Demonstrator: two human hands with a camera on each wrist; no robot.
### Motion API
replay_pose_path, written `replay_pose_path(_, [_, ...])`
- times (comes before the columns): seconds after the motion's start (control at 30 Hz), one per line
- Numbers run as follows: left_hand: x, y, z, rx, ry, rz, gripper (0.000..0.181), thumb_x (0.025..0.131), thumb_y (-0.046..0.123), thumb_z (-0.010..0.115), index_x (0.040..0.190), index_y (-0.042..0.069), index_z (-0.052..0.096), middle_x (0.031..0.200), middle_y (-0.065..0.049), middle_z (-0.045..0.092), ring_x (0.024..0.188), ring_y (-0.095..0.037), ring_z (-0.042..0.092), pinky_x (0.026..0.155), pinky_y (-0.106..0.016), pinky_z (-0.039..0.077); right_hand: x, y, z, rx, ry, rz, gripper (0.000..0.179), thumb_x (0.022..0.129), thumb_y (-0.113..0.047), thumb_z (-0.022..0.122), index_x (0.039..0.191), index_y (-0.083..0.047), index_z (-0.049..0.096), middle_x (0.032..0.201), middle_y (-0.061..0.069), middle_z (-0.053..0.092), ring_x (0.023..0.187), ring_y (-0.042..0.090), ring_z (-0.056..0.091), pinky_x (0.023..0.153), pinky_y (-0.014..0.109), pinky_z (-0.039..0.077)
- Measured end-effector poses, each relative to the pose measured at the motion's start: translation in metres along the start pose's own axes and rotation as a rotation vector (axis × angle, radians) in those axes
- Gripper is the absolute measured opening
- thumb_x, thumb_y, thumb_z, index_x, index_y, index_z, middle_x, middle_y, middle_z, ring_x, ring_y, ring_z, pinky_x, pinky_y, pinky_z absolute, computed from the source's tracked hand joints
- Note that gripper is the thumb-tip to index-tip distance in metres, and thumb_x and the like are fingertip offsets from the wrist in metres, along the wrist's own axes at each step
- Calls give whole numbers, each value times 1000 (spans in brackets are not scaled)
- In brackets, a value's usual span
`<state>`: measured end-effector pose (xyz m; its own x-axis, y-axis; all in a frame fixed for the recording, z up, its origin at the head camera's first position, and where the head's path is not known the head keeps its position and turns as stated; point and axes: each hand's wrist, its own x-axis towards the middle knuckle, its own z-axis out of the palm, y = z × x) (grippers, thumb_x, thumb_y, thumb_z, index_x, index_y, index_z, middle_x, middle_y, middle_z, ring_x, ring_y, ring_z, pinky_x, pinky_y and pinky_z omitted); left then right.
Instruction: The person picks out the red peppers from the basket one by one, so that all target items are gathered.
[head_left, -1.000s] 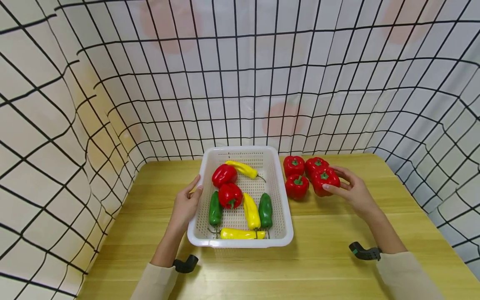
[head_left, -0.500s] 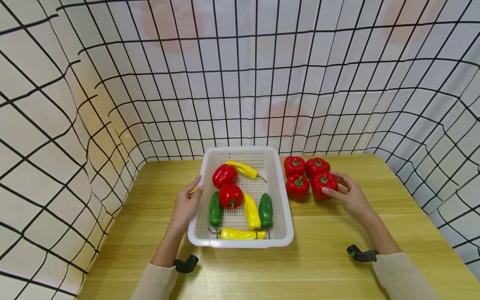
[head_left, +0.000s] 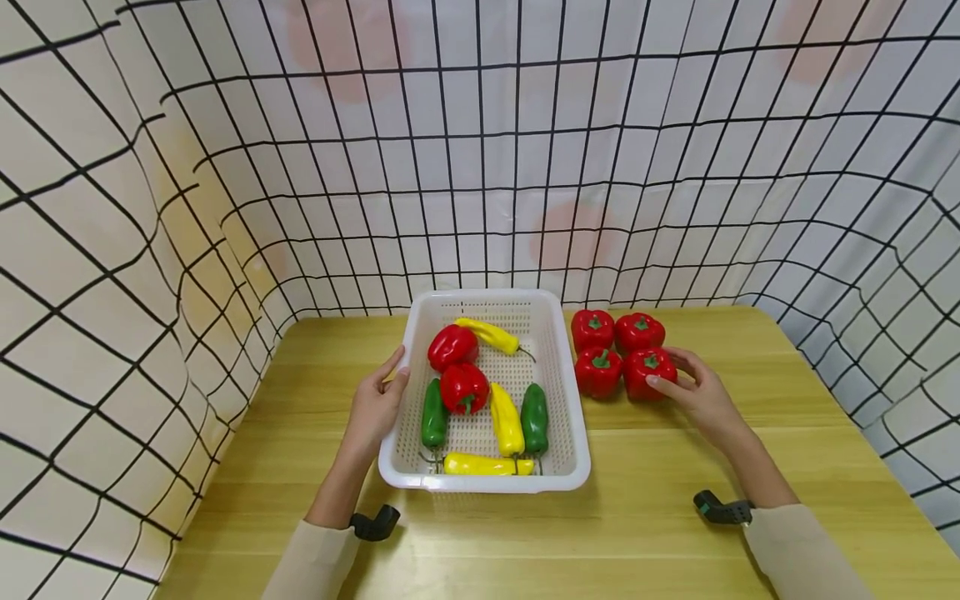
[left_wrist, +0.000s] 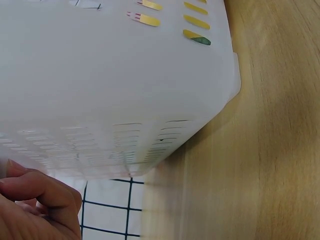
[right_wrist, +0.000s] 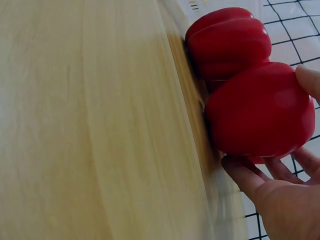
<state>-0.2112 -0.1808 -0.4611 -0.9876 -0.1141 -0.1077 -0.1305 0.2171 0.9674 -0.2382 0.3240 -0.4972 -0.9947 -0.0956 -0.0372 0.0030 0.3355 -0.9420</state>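
Observation:
My left hand (head_left: 377, 404) holds the left side of a white perforated plastic basket (head_left: 577, 433), thumb at the rim. In the left wrist view, curled fingers (left_wrist: 42, 192) show beside the basket's wall (left_wrist: 100, 75). My right hand (head_left: 701, 390) grips a red bell pepper (head_left: 640, 379) from its right, thumb on the near side and fingers behind. The right wrist view shows the gripped pepper (right_wrist: 262, 112) between thumb and fingers, close against another red bell pepper (right_wrist: 227, 42). It is the front right one of a cluster of several, stems up, right of the basket.
Inside the basket lie two red bell peppers (head_left: 463, 388), two green peppers (head_left: 534, 421) and several yellow peppers (head_left: 507, 421). The basket stands on a wooden table (head_left: 630, 517). White cloth with a black grid (head_left: 480, 167) encloses the back and sides.
My right hand has brought its red bell pepper slightly left and down, into line beside the others. The left hand stays at the basket. The head view has shifted slightly.

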Motion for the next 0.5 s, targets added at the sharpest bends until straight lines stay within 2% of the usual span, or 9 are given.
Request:
replay_pose_path(0.27, [-1,2,1,-3,4,-10,48,107,35,56,153,42,46,136,-19,67,111,-36,72,79,-44,65,-3,-1,-4,-12,-9,-6,81,102,-34,65,164,-9,19,165,25,24,148,51,33,89,3,48])
replay_pose_path(0.37, [0,1,1,0,3,-2,49,107,35,56,154,40,46,136,-20,66,110,-37,72,79,-44,65,-4,-5,-6,-18,20,-51,78,103,-31,64,163,-7,21,164,25,27,149,46,32,92,3,47])
replay_pose_path(0.5, [1,1,1,5,3,0,48,107,35,56,154,40,46,135,-20,67,109,-36,73,79,-44,65,-4,-16,-8,-49,74,-159,71,103,-25,65,160,-3,28,161,25,31,149,41,30,106,6,42])
